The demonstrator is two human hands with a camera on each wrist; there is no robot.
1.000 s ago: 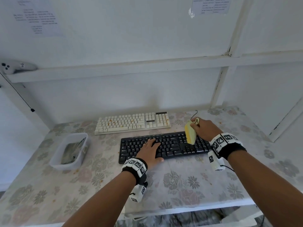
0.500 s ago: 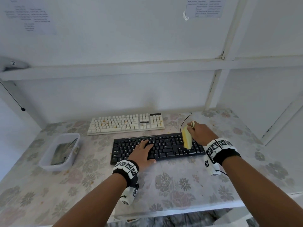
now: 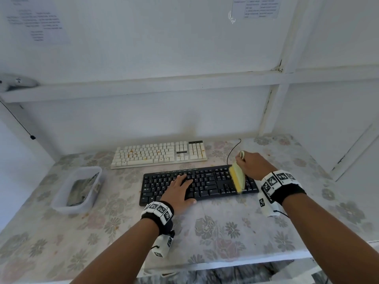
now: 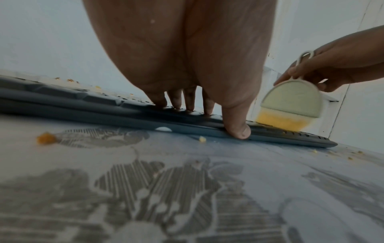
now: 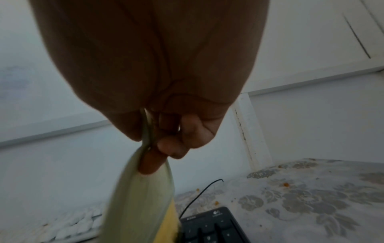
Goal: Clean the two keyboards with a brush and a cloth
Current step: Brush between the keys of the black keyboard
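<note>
The left hand (image 3: 178,189) lies flat with straight fingers on the middle keys of the black keyboard (image 3: 196,182), the thumb hooked over its near edge, most likely to pin it so it does not slide under the strokes. The right hand (image 3: 253,165) pinches the small handle of the brush (image 3: 237,177), fingers curled round it, with the yellow bristles down on the keys at the right end of the black keyboard. The brush is tilted and a little blurred, which suggests a sweeping stroke meant to push the crumbs off the edge.

The white keyboard (image 3: 160,153) lies just behind the black one, apart from it, with orange specks on its keys; it looks not yet cleaned. A clear plastic tub (image 3: 61,198) stands well to the left and holds something crumpled and grey, perhaps the cloth, though I cannot tell for sure.

The counter (image 3: 235,228) wears a pale flowered cover, dotted with orange and yellow crumbs (image 4: 46,138) near the keyboard's front edge. A thin black cable (image 3: 232,149) curls up behind the black keyboard. White walls with a ledge close the space in, with printed sheets (image 3: 261,7) stuck up high.
</note>
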